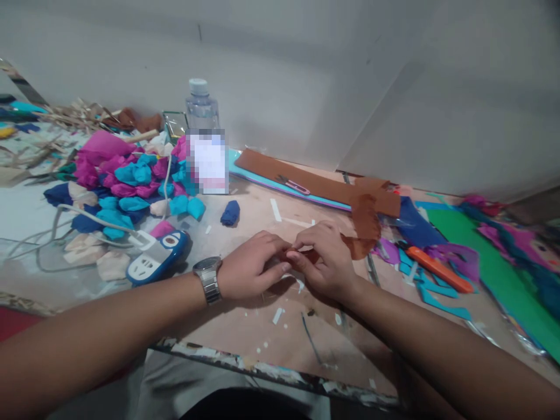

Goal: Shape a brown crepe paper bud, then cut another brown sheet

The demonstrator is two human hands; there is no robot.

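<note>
My left hand (258, 265), with a metal watch (208, 279) on the wrist, meets my right hand (326, 259) above the middle of the table. Both hands pinch a small piece of brown crepe paper (311, 255) between thumbs and fingertips. Most of that piece is hidden by the fingers. Behind my right hand a loose brown crepe strip (366, 224) trails down from a long folded brown sheet (301, 178); whether it joins the held piece I cannot tell. A dark blue paper bundle (230, 213) lies beyond my left hand.
Pink, turquoise and blue paper bundles (125, 175) are heaped at left, beside a blue-white power strip (157, 256) with cables. A clear bottle (202, 111) stands behind a blurred-out upright screen. A pink cutter (297, 186), an orange cutter (437, 268) and green sheets (485, 251) lie right.
</note>
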